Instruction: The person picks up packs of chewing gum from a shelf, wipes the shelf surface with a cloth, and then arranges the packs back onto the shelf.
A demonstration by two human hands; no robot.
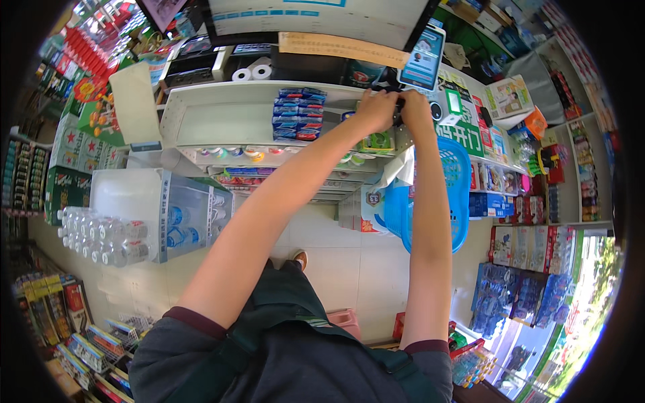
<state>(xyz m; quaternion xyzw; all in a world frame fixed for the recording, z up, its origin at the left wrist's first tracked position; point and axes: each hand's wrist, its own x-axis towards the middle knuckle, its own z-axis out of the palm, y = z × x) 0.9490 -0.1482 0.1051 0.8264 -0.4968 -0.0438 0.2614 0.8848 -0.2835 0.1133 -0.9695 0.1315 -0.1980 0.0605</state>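
Both my arms reach forward to the right part of a white shelf [216, 121]. My left hand [378, 108] and my right hand [415, 108] are close together around a small dark object [399, 108], mostly hidden by the fingers; what it is, and which hand grips it, I cannot tell. Just beyond my hands stands a phone-like payment device [423, 58] with a lit screen. Blue and red packets [299, 115] are stacked on the shelf, left of my left hand. Under my right forearm, blue plastic baskets [453, 151] are partly covered. A green packet [378, 142] lies near my left wrist.
A monitor [322, 22] and two paper rolls [251, 73] stand behind the shelf. Shrink-wrapped water bottles [106, 237] and a translucent bin [196, 216] are at the left. A green sign [461, 136] and a small white-green box [450, 107] are at the right. A pink stool [345, 322] stands on the floor.
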